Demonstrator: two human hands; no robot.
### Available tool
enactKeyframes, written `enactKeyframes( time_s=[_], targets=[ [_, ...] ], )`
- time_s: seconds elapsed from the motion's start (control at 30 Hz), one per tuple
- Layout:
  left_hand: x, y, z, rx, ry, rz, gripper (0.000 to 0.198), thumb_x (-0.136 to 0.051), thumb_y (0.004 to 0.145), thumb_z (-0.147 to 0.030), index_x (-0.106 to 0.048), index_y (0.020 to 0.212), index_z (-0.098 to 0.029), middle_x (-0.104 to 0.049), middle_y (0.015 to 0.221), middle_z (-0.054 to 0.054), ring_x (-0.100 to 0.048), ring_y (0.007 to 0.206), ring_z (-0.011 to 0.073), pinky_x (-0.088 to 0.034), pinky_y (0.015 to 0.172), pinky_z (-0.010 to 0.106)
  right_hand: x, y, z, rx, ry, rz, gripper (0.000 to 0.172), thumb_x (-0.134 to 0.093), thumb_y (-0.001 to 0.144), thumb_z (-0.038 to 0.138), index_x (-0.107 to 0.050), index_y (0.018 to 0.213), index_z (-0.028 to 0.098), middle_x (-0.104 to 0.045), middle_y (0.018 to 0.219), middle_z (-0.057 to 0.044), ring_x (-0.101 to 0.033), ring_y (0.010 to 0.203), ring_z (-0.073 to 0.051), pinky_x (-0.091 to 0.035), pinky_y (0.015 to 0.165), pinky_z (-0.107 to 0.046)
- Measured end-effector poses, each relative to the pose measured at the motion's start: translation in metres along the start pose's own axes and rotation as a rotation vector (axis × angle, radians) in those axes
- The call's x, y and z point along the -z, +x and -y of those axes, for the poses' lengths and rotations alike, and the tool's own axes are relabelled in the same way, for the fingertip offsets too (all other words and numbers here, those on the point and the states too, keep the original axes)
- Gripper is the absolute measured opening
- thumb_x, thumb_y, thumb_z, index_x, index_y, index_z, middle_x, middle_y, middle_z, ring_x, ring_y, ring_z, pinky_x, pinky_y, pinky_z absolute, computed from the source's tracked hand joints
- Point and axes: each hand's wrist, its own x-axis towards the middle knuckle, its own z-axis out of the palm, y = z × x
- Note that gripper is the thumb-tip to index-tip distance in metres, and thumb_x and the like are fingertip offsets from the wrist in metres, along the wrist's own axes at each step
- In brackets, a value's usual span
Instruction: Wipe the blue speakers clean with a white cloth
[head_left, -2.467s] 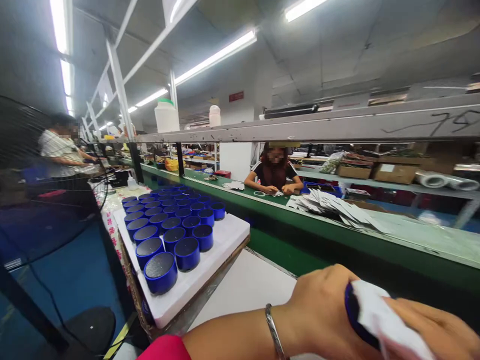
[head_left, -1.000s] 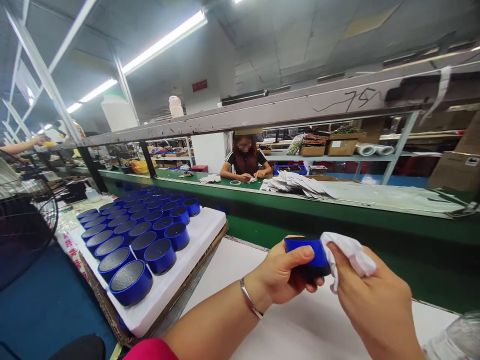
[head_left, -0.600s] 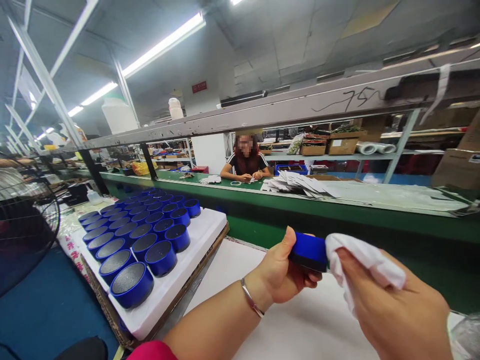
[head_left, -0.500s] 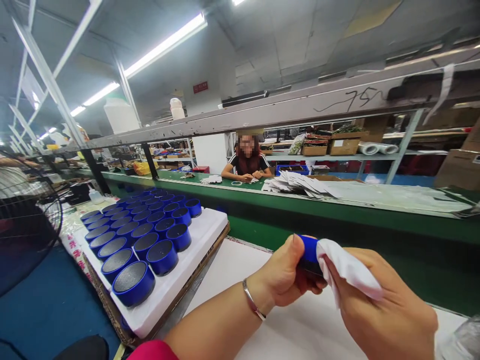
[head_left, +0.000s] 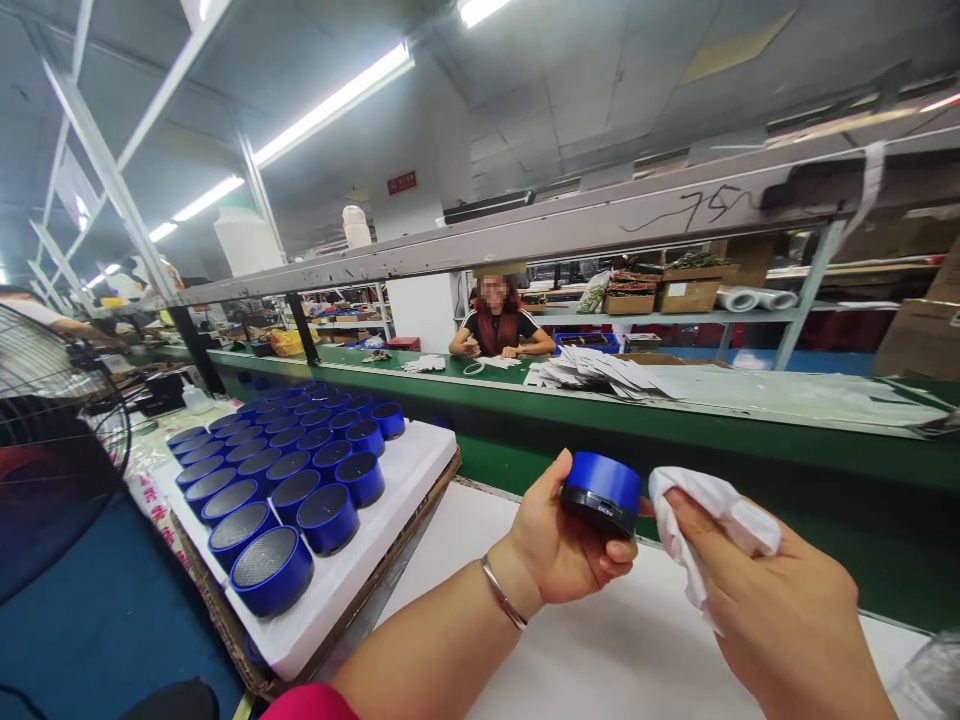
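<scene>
In the head view, the left hand [head_left: 559,545] clamps 1 squat blue-and-black plastic cylinder [head_left: 604,484] above the flat white counter [head_left: 585,660], long axis crosswise, DC5V side toward the wearer [head_left: 427,640], well apart from the white foam tray [head_left: 424,450]'s edge; the right hand [head_left: 776,590], near it, clutches white cloth [head_left: 739,515].

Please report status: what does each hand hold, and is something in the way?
Left hand: holding blue speaker. Right hand: gripping white cloth beside it. Tray of more speakers to the left, not between hands.
</scene>
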Motion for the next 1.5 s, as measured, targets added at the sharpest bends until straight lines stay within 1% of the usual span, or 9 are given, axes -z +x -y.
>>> enactKeyframes(
  time_s=[0.33, 0.47, 0.63, 0.8, 0.93, 1.07, 1.2, 1.33, 1.5],
  targets=[
    [-0.003, 0.008, 0.002, 0.021, 0.167, -0.223, 0.076, -0.051, 0.112, -0.077, -0.077, 0.110, -0.006, -0.072, 0.078, 0.011, -0.074, 0.063, 0.0227, -0.051, 0.060, 0.027, -0.003, -0.014, 0.009, 0.132, -0.084, -0.020, 0.061, -0.082, 0.066, 0.082, -0.077, 0.084, 0.024, -0.060, 0.065, -0.002, -0.049, 0.058, -0.017, -0.040, 0.047, -0.030],
    [-0.011, 0.004, -0.006, 0.135, 0.040, -0.254, 0.072, -0.041, 0.119, -0.067, -0.076, 0.112, -0.004, -0.074, 0.080, 0.012, -0.079, 0.066, 0.0243, -0.056, 0.054, 0.024, -0.003, -0.002, -0.005, -0.052, -0.079, 0.051, 0.063, -0.089, 0.060, 0.077, -0.080, 0.092, 0.023, -0.052, 0.061, 0.001, -0.037, 0.053, -0.014, -0.031, 0.043, -0.029],
    [-0.022, -0.003, -0.014, 0.203, -0.058, -0.326, 0.086, -0.016, 0.121, -0.064, -0.075, 0.106, -0.004, -0.070, 0.075, 0.014, -0.078, 0.062, 0.0243, -0.056, 0.049, 0.024, -0.004, 0.011, -0.010, -0.204, -0.028, 0.041, 0.070, -0.094, 0.054, 0.074, -0.081, 0.096, 0.020, -0.059, 0.065, -0.002, -0.044, 0.052, -0.016, -0.037, 0.040, -0.031],
    [-0.026, -0.007, -0.016, 0.138, -0.113, -0.340, 0.086, -0.023, 0.117, -0.075, -0.072, 0.096, -0.008, -0.068, 0.073, 0.013, -0.057, 0.046, 0.0144, -0.042, 0.041, 0.021, 0.002, 0.017, -0.005, -0.254, 0.048, -0.055, 0.076, -0.102, 0.053, 0.070, -0.082, 0.107, 0.019, -0.073, 0.081, -0.008, -0.053, 0.057, -0.019, -0.042, 0.041, -0.033],
    [-0.036, -0.012, -0.020, 0.138, -0.138, -0.366, 0.084, -0.023, 0.120, -0.069, -0.073, 0.096, -0.007, -0.070, 0.075, 0.015, -0.062, 0.051, 0.0152, -0.047, 0.044, 0.019, 0.003, 0.013, 0.002, -0.254, 0.078, -0.068, 0.072, -0.103, 0.051, 0.065, -0.082, 0.104, 0.021, -0.078, 0.090, -0.011, -0.058, 0.060, -0.020, -0.043, 0.042, -0.033],
    [-0.045, -0.015, -0.023, 0.107, -0.137, -0.403, 0.076, -0.027, 0.123, -0.061, -0.076, 0.104, -0.007, -0.071, 0.075, 0.011, -0.076, 0.064, 0.0202, -0.050, 0.047, 0.018, 0.006, 0.003, 0.007, -0.027, 0.003, -0.017, 0.056, -0.096, 0.063, 0.069, -0.081, 0.093, 0.024, -0.077, 0.083, -0.011, -0.068, 0.068, -0.026, -0.042, 0.042, -0.032],
    [-0.040, -0.008, -0.009, 0.086, -0.077, -0.421, 0.070, -0.036, 0.122, -0.063, -0.075, 0.098, -0.010, -0.068, 0.074, 0.007, -0.063, 0.053, 0.0153, -0.042, 0.046, 0.021, 0.011, -0.004, 0.002, 0.268, -0.167, -0.024, 0.048, -0.086, 0.081, 0.075, -0.079, 0.087, 0.028, -0.076, 0.083, -0.008, -0.074, 0.076, -0.028, -0.055, 0.055, -0.035],
    [-0.025, 0.003, 0.010, 0.019, -0.071, -0.346, 0.049, -0.065, 0.114, -0.057, -0.077, 0.096, -0.012, -0.070, 0.081, 0.005, -0.057, 0.058, 0.0135, -0.045, 0.060, 0.024, 0.009, -0.009, -0.016, 0.820, -0.371, -0.014, 0.020, -0.063, 0.100, 0.035, -0.081, 0.102, 0.028, -0.078, 0.102, -0.007, -0.077, 0.089, -0.024, -0.061, 0.071, -0.032],
    [-0.012, 0.003, 0.000, -0.030, -0.160, -0.261, 0.042, -0.078, 0.097, -0.052, -0.081, 0.100, -0.010, -0.071, 0.083, 0.009, -0.061, 0.070, 0.0191, -0.048, 0.073, 0.029, 0.002, -0.013, -0.028, 1.141, -0.324, 0.281, 0.041, -0.056, 0.093, 0.007, -0.080, 0.118, 0.029, -0.077, 0.109, -0.004, -0.076, 0.084, -0.016, -0.055, 0.064, -0.024]
  ],
)
